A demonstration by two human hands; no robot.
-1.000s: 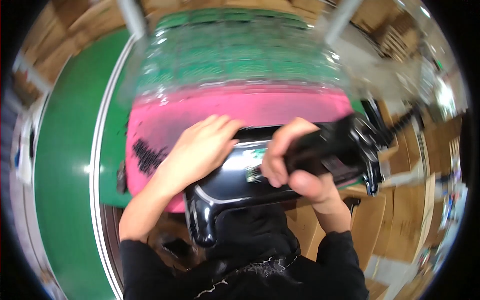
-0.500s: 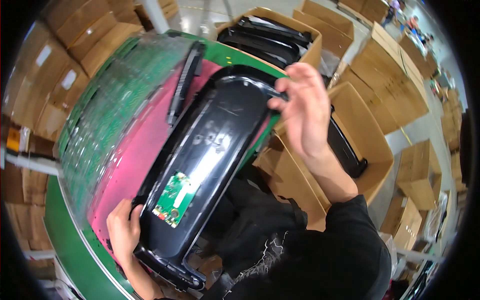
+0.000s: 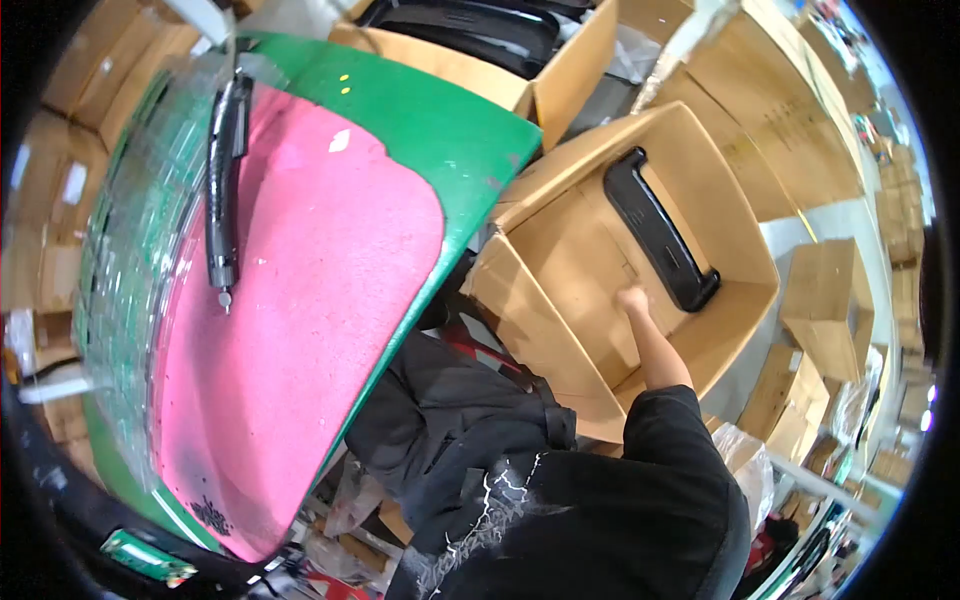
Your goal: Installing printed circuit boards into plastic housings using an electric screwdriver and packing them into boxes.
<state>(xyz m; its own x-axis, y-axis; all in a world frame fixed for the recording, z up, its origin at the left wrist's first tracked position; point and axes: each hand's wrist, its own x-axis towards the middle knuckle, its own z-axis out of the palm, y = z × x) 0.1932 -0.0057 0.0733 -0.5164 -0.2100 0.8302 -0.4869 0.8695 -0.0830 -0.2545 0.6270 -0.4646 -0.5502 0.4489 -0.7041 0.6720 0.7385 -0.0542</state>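
My right hand reaches down inside an open cardboard box at the right, and its fingers cannot be made out. Beside it, a long black plastic cover lies in the box against the far right side. The larger black plastic cover, with a green circuit board on it, shows only in part at the lower left rim. My left hand is out of view. A narrow black plastic part rests on the left side of the pink mat.
The pink mat lies on a green table with a corner toward the box. Clear plastic trays line the table's left. Another cardboard box with black covers stands behind, and more cartons stand at the right.
The large black cover has moved off the mat to the lower left rim. My right hand has gone down into the box. My left hand has left the view, and the view has shifted.
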